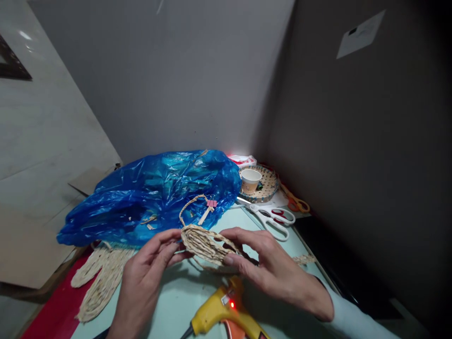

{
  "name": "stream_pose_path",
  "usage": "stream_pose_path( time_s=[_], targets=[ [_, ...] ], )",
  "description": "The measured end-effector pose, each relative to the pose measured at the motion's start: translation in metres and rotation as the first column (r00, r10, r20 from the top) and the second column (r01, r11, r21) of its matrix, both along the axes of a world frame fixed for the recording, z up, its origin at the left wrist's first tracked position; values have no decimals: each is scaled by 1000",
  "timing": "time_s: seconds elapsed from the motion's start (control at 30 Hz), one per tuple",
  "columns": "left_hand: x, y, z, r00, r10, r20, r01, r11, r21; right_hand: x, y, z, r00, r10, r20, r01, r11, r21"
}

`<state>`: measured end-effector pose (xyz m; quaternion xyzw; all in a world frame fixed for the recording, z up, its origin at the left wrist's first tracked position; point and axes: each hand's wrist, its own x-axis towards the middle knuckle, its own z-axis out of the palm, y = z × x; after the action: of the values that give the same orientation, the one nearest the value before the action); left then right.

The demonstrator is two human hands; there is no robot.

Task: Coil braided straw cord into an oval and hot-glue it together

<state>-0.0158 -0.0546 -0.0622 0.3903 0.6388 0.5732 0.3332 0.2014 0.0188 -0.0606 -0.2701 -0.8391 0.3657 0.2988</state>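
A coiled oval of braided straw cord (203, 242) is held up between both hands above the table. My left hand (148, 268) pinches its left end between thumb and fingers. On the right side, my right hand (261, 259) grips the outer strands, thumb in front and fingers behind. A loose tail of the braid loops up behind the coil, with a pink binder clip (212, 203) on its end. Below the coil lies a yellow glue gun (221, 308) with its red light lit.
A crumpled blue plastic bag (151, 193) covers the back left. Flat braided straw pieces (106, 278) lie at the left. White-handled scissors (273, 219), orange-handled scissors (298, 203) and a woven tray (270, 184) bearing a paper cup (250, 181) sit back right, near a black panel (339, 259).
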Motion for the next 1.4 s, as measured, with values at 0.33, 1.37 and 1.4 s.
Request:
stream_pose_path(
  time_s=[0.33,1.37,1.4],
  targets=[
    [-9,-6,-10,972,167,-165,-149,982,112,-1,-5,4,999,35,9,-35,999,-25],
    [25,-12,-21,962,39,-270,-10,994,108,-13,-15,-5,997,70,8,-69,992,-106],
    [27,-13,-23,956,48,-290,-13,993,119,-14,-16,-6,998,59,-8,-59,990,-127]
  ],
)
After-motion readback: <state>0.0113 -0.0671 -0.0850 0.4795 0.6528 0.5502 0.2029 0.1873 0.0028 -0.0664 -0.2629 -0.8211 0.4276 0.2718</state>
